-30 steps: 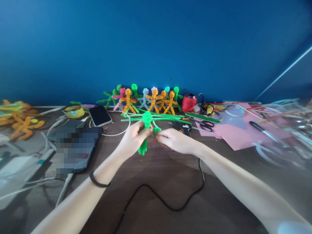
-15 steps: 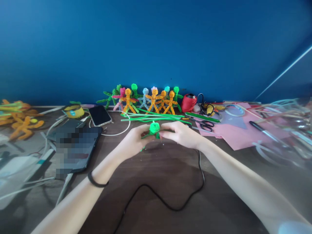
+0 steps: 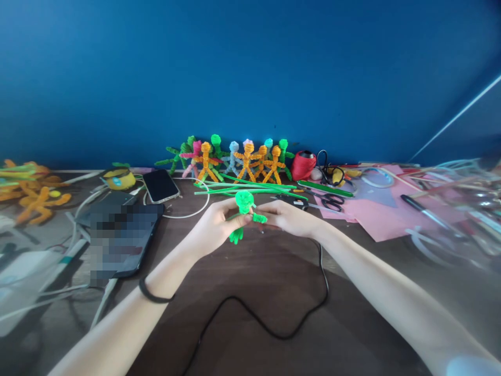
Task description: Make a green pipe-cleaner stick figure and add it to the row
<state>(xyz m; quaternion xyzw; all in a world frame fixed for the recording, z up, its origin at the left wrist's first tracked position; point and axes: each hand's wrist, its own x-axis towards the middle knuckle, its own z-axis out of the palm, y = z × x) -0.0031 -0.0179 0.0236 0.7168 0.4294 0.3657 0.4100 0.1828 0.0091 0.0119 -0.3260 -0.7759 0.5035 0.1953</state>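
A bright green pipe-cleaner figure (image 3: pixel 245 201) is held up over the middle of the table, its round coiled head uppermost. My left hand (image 3: pixel 213 227) is closed around its body, with a green limb sticking out below the thumb. From the other side my right hand (image 3: pixel 291 216) pinches at the figure near its short coiled arm (image 3: pixel 260 218); the fingertips partly hide what they grip. Just beyond both hands lies a bundle of loose green pipe cleaners (image 3: pixel 250 189).
Several colourful pipe-cleaner figures (image 3: pixel 248 159) stand along the blue wall. To the left lie a phone (image 3: pixel 160 186), a dark tablet-like device (image 3: pixel 144 240) and more orange figures (image 3: pixel 39 201). Scissors (image 3: pixel 332 202) and pink paper (image 3: pixel 378 222) lie right. A black cable (image 3: pixel 270 329) crosses the front.
The green figure has been turned and tilted between my hands, so its head sits a little further left and its coiled arm and lower limb now show. Both hands stay in nearly the same place.
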